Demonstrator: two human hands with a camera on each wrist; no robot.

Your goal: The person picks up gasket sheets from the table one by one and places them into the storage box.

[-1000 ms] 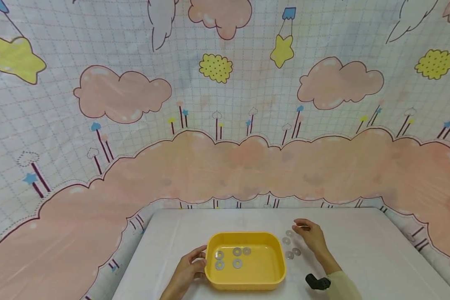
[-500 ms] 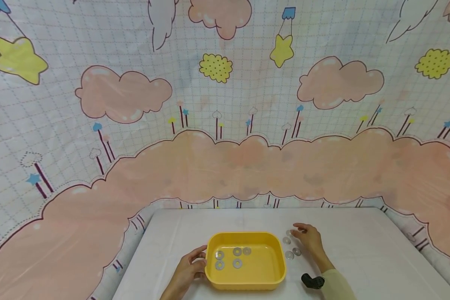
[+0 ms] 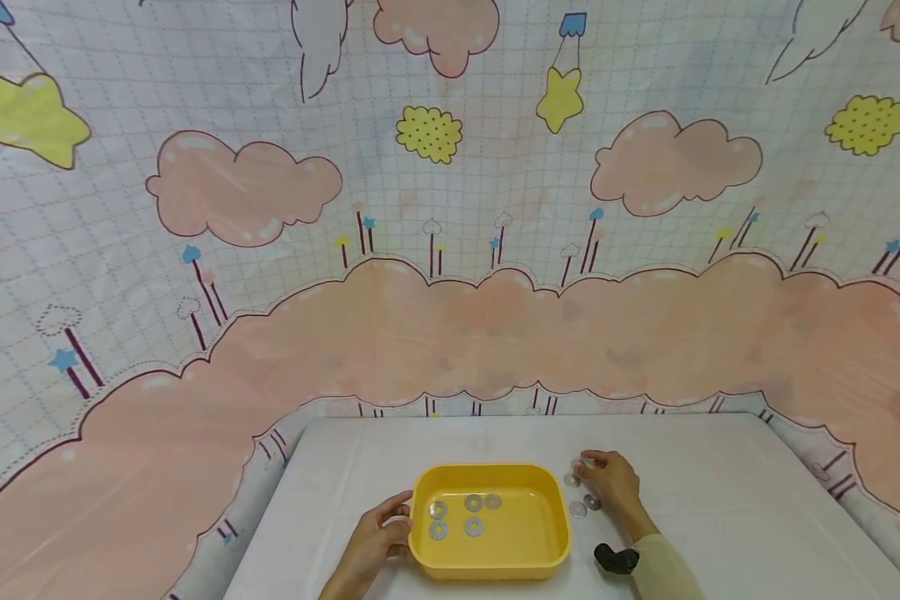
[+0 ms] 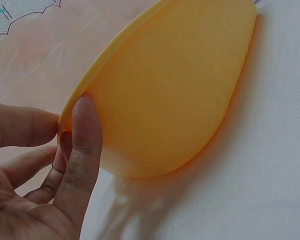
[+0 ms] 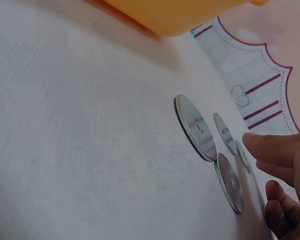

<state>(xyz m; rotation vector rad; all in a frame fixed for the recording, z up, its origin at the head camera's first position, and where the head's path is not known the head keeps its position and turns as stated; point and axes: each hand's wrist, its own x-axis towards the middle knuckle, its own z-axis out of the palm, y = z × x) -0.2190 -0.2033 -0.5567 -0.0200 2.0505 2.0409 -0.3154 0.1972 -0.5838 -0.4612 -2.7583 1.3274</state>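
Observation:
A yellow plastic tray (image 3: 489, 562) stands on the white table, several flat metal washers (image 3: 473, 527) lying on its floor. At its left side my left hand (image 3: 371, 537) holds the wall, the thumb (image 4: 85, 125) pressed below the rim and the index finger at the rim's edge. To the right of the tray, several more washers (image 5: 189, 112) lie flat on the cloth. My right hand (image 3: 613, 483) reaches over the farthest of these washers, its fingers (image 5: 270, 147) extended and slightly bent close above them. Its hand partly covers the far washers in the head view.
A black wrist device (image 3: 617, 559) sits by the right sleeve (image 3: 663, 567). The white tabletop (image 3: 345, 454) ends at a back edge before a printed cloth backdrop (image 3: 450, 333) with clouds and stars.
My right hand has moved slightly left and toward me, lowering over the far washers. The left hand and tray have stayed in place.

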